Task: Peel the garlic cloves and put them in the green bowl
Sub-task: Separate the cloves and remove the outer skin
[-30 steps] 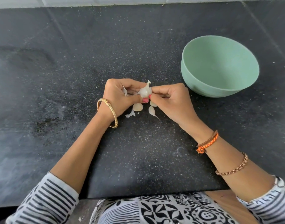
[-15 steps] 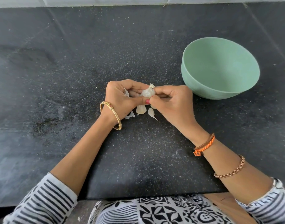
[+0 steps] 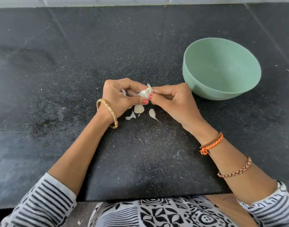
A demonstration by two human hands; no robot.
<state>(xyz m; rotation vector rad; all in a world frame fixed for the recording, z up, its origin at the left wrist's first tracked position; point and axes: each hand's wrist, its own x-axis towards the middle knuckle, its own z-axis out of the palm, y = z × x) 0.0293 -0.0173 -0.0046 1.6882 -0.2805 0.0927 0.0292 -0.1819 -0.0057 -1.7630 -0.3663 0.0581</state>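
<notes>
Garlic clove [image 3: 145,93] pinched between both hands above the black counter [image 3: 58,79].
Left hand [image 3: 119,97] and right hand [image 3: 175,102] curl around it; green bowl [image 3: 222,89] sits near the right hand.

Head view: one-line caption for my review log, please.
Both hands, left and right, pinch a garlic clove above the black counter; green bowl holds no cloves.

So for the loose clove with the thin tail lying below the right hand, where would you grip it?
Probably pinch the tailed clove across its plump upper body, coming from above. It lies flat on the counter, and the thin tail pointing toward the person looks too slight to hold.
</notes>
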